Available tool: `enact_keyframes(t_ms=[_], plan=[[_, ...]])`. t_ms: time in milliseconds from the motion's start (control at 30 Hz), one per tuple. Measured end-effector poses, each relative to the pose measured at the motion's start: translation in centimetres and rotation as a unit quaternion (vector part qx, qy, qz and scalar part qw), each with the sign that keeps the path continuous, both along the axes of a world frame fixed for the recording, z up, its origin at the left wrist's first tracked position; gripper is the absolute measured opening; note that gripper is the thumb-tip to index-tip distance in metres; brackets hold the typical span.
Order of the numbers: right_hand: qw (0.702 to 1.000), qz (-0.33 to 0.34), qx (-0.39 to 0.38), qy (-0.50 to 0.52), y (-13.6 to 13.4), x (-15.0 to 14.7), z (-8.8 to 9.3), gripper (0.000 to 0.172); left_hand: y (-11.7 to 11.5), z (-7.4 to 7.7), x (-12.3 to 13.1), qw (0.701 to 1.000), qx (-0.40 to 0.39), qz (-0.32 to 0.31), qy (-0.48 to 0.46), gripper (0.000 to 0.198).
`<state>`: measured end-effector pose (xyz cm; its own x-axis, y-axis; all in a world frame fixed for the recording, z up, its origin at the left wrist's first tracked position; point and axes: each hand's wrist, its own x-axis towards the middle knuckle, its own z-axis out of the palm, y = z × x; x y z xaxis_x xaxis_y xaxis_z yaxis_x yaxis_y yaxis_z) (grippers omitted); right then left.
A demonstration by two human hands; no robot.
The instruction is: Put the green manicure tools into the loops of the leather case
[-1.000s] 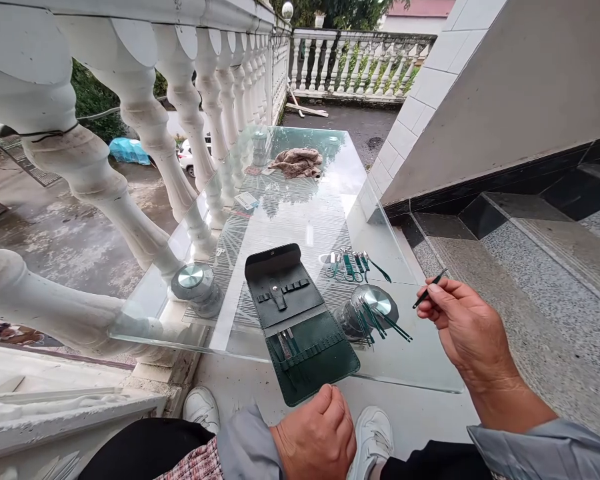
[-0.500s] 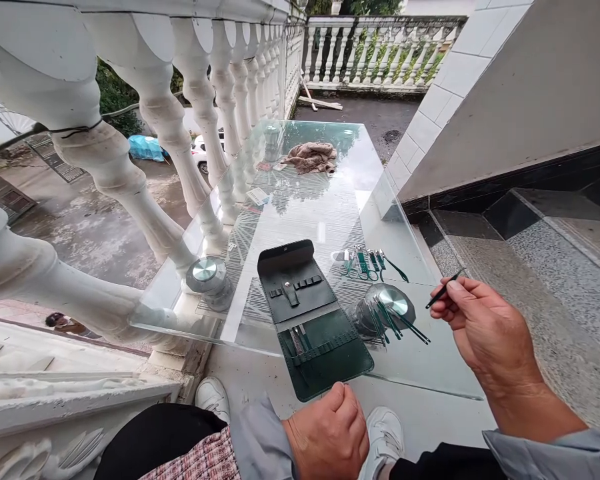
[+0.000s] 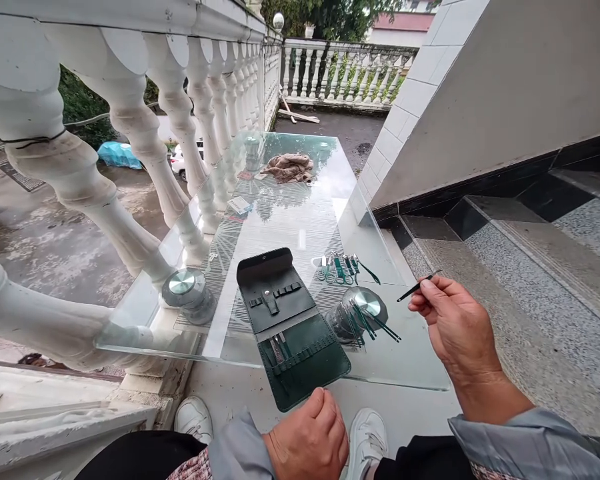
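Observation:
My right hand (image 3: 453,317) pinches a thin dark tool (image 3: 416,288) above the right side of the glass table (image 3: 290,233). My left hand (image 3: 310,433) is closed at the near edge of an open dark green case (image 3: 307,370); whether it holds anything is hidden. Several slim tools (image 3: 279,347) sit in the case's lower section, while the loops of its upper section look bare. Right of the case, a group of slim green tools (image 3: 373,323) lies on the glass. Beyond them, clippers and scissors (image 3: 344,267) are laid in a row.
A crumpled brown cloth (image 3: 289,168) lies at the table's far end, and a small card (image 3: 240,205) near its left side. White balusters (image 3: 180,120) line the left. Stone steps (image 3: 520,260) rise at the right. Metal-topped supports (image 3: 184,283) stand under the glass.
The whole view has shifted, so the table and case appear further left. My right hand still holds the dark tool, now tilted slightly flatter. My left hand stays closed beside the case.

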<state>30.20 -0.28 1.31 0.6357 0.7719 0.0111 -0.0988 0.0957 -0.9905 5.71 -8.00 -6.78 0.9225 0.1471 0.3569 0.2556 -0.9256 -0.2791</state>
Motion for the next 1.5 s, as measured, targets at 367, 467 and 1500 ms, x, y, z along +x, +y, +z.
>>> enact_keyframes(t_ms=[367, 467, 1500], plan=[[1.000, 0.006, 0.015, 0.012, 0.4, -1.1, 0.8, 0.028, 0.0, -0.2, 0.2, 1.000, 0.006, -0.003, -0.013, 0.027], [1.000, 0.008, 0.017, 0.017, 0.6, -1.5, 1.0, 0.027, 0.1, -0.2, 0.1, 1.000, 0.006, -0.003, -0.015, 0.026], [0.983, 0.172, -0.063, -0.010, 2.4, -8.2, -1.2, 0.034, -0.3, 0.3, -0.3, 1.000, -0.024, 0.005, 0.009, 0.025]])
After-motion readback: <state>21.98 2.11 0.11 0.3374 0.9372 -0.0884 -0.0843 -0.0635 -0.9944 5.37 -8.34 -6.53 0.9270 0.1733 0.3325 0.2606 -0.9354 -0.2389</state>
